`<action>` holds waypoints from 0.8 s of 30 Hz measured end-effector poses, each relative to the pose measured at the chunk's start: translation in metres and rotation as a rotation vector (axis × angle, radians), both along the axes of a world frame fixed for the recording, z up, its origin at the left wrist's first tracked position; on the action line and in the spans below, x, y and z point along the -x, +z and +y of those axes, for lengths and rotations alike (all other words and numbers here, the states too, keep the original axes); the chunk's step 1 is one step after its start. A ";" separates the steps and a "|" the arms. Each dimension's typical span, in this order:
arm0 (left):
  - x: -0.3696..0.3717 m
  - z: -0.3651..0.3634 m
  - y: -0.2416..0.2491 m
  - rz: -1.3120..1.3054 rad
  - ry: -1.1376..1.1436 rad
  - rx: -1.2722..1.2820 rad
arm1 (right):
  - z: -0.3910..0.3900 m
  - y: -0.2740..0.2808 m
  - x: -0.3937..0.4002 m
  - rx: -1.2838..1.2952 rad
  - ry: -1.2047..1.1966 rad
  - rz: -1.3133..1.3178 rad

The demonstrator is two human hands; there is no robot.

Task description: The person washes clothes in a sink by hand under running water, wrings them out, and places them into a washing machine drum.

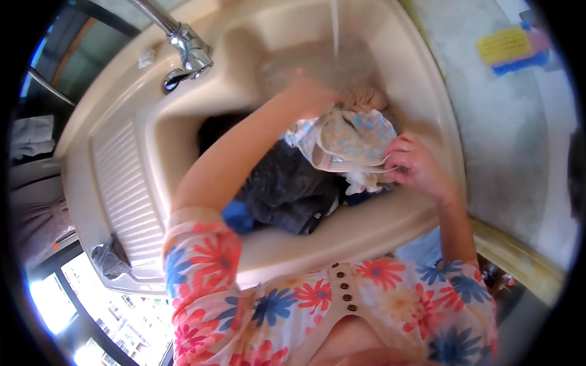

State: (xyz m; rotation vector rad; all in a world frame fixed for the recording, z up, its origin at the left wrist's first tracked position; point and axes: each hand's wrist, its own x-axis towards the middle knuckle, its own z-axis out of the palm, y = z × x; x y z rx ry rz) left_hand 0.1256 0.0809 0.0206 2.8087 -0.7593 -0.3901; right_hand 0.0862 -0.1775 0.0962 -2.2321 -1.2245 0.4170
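A wet white garment with a blue pattern [357,137] is stretched above the pile in the basin. My right hand [415,168] pinches its pale lower edge between thumb and fingers. At the garment's upper left is my left hand [308,94], smeared by motion, so its grip cannot be made out. A beige cloth [366,97] bunches just behind the garment. Dark wet clothes [287,183] fill the basin below, with a blue cloth [237,215] at their left. Under the garment's edge shows a small white cloth [361,182].
A thin stream of water [335,27] falls into the beige sink [421,79]. The chrome faucet [192,55] stands at the upper left, above the ribbed drainboard [125,177]. A grey cloth [110,257] lies on the drainboard's corner. A yellow-and-blue sponge [505,49] rests on the right counter.
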 end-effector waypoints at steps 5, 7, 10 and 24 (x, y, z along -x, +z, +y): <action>-0.031 -0.037 -0.037 0.090 0.030 -0.187 | 0.000 0.005 -0.004 0.005 0.014 -0.008; -0.035 -0.034 -0.042 0.095 0.055 -0.220 | -0.003 0.005 -0.007 0.000 -0.047 -0.012; -0.029 0.007 -0.060 0.048 0.146 -0.097 | -0.009 0.007 -0.015 -0.073 -0.192 0.049; 0.123 0.131 0.037 -0.250 0.888 0.511 | 0.055 -0.028 -0.179 -0.315 -0.451 -0.025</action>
